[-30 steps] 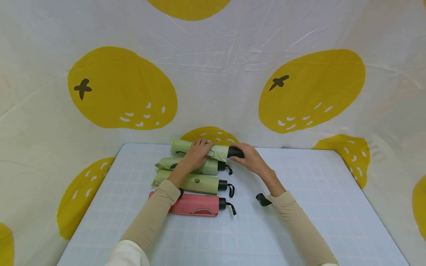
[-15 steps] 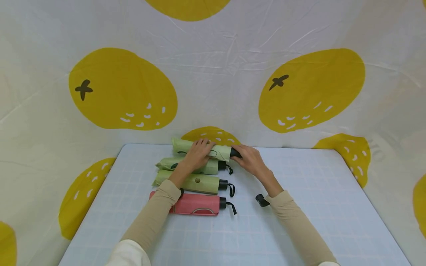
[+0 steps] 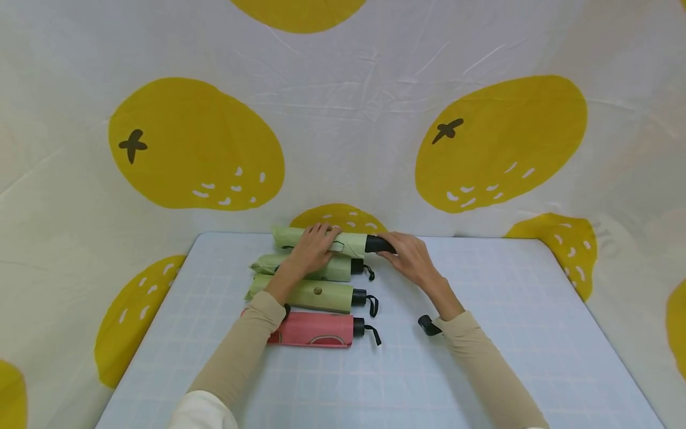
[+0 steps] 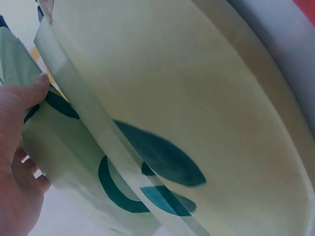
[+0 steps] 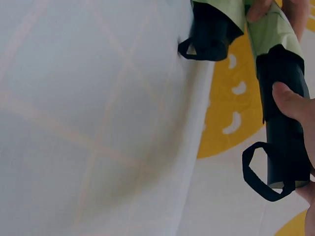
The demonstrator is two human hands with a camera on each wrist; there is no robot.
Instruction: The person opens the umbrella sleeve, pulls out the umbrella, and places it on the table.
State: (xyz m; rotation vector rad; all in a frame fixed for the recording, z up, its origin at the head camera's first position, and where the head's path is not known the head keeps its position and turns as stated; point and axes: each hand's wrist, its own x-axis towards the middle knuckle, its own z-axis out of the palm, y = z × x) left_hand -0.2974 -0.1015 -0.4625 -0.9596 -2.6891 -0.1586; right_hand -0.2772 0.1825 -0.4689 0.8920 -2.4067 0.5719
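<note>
At the table's far edge, a folded light green umbrella point(image 3: 354, 245) lies sideways between both hands. My left hand point(image 3: 315, 247) grips its fabric from above; in the left wrist view the thumb point(image 4: 37, 91) is on one side and fingers on the other. My right hand point(image 3: 409, 257) holds its black handle point(image 5: 285, 128), from which a wrist strap point(image 5: 253, 179) hangs. Nearer me lie a second light green umbrella point(image 3: 336, 269), a yellow-green umbrella point(image 3: 334, 297) and a red umbrella point(image 3: 329, 329), roughly parallel, handles to the right. My left forearm covers part of them.
The table point(image 3: 482, 369) has a pale blue checked cover. Right behind its far edge hangs a white cloth point(image 3: 348, 131) printed with yellow fruit. A black wrist-camera piece point(image 3: 427, 325) sticks out by the right cuff.
My right hand has slid slightly right along the handle since half a second ago, so more black shows. The held umbrella and left hand have shifted slightly left. The other umbrellas have stayed put.
</note>
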